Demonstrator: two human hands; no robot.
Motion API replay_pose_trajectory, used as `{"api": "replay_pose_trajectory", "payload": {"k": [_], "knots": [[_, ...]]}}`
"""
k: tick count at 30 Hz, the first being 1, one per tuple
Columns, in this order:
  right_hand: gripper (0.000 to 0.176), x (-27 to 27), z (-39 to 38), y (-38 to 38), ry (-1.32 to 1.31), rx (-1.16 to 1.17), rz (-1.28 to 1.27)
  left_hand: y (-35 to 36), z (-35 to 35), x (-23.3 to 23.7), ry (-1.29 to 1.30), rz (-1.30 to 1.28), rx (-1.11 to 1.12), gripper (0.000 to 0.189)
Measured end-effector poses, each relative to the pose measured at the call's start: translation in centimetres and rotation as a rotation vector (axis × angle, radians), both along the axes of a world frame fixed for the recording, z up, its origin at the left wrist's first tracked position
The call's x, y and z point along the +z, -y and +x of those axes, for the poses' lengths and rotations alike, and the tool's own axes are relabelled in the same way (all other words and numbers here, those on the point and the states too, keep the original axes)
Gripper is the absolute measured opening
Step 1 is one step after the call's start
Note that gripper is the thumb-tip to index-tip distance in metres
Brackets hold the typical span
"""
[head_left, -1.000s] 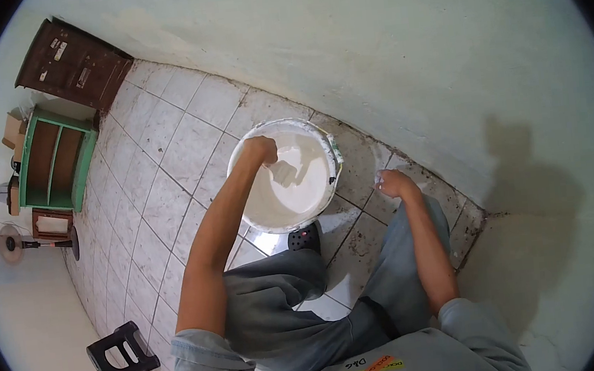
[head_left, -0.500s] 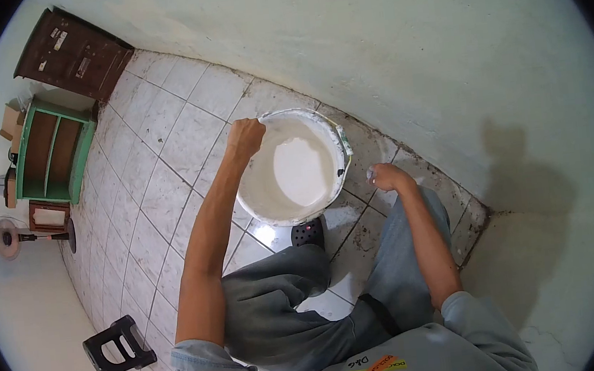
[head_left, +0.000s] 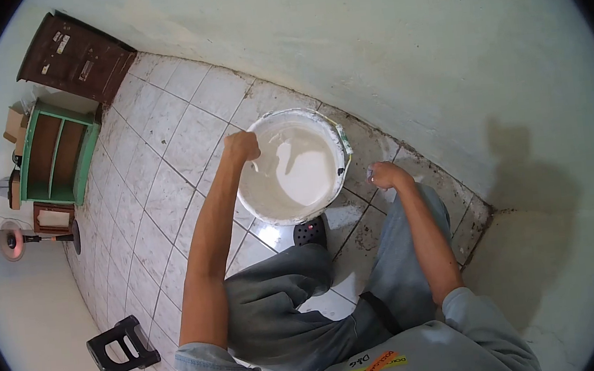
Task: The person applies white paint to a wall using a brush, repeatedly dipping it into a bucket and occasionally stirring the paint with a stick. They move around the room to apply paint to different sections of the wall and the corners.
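A white bucket (head_left: pixel 250 208) stands on the tiled floor before me, its rim smeared and its wire handle lying along the right side. White paint (head_left: pixel 307 177) fills part of it, with ripples across the surface. Over the bucket's upper left rim, my left hand (head_left: pixel 242 146) is closed in a fist around a thin pale stick (head_left: pixel 256 166), of which only a short bit shows below the fingers. My right hand (head_left: pixel 392 175) rests by my knee, right of the bucket, fingers closed on a small whitish thing too little to make out.
The painted wall (head_left: pixel 399 54) runs close behind the bucket. My dark clog (head_left: pixel 309 232) is just in front of it. To the left are a black stool (head_left: pixel 123 345), a green shelf (head_left: pixel 58 151), a dark brown cabinet (head_left: pixel 77 58) and a fan (head_left: pixel 13 240).
My left hand has shifted slightly left and down along the rim, and the pale bit below it now shows. The paint's surface reflection has changed shape. My right hand stays put.
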State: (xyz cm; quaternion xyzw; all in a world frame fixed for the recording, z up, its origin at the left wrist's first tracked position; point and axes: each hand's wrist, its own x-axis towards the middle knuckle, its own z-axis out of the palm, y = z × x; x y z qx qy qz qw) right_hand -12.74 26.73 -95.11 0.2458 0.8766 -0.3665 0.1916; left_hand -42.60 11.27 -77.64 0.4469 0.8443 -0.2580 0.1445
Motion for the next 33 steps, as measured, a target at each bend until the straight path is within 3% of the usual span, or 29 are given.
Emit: {"api": "replay_pose_trajectory", "payload": {"k": [4, 7, 10, 18, 25, 28, 31, 33], "knots": [[0.029, 0.5, 0.4, 0.0, 0.018, -0.061, -0.055, -0.3, 0.4, 0.5, 0.293, -0.202, 0.212, 0.025], [0.026, 1.0, 0.5, 0.1, 0.017, -0.074, -0.066, -0.2, 0.9, -2.6, 0.128, -0.035, -0.014, 0.024], [0.026, 1.9, 0.7, 0.3, 0.012, -0.089, -0.080, -0.2, 2.7, -4.7, 0.124, 0.079, -0.093, 0.023], [0.027, 3.4, 1.5, 0.5, 0.010, -0.146, -0.110, -0.4, 5.7, -7.1, 0.123, -0.037, -0.209, 0.022], [0.026, 3.8, 2.0, 0.2, -0.015, -0.191, -0.125, -3.1, 3.7, -3.9, 0.215, -0.092, -0.045, 0.024], [0.026, 2.6, 2.7, -0.4, -0.056, -0.157, -0.054, -4.3, 4.0, -4.0, 0.309, 0.006, 0.125, 0.025], [0.027, 3.0, 2.6, -0.5, -0.027, -0.167, -0.085, -5.5, 4.7, -5.8, 0.269, 0.251, 0.115, 0.027], [0.028, 4.0, 2.6, -0.3, 0.013, -0.198, -0.146, -6.2, 5.0, -6.5, 0.350, 0.255, 0.147, 0.029]]}}
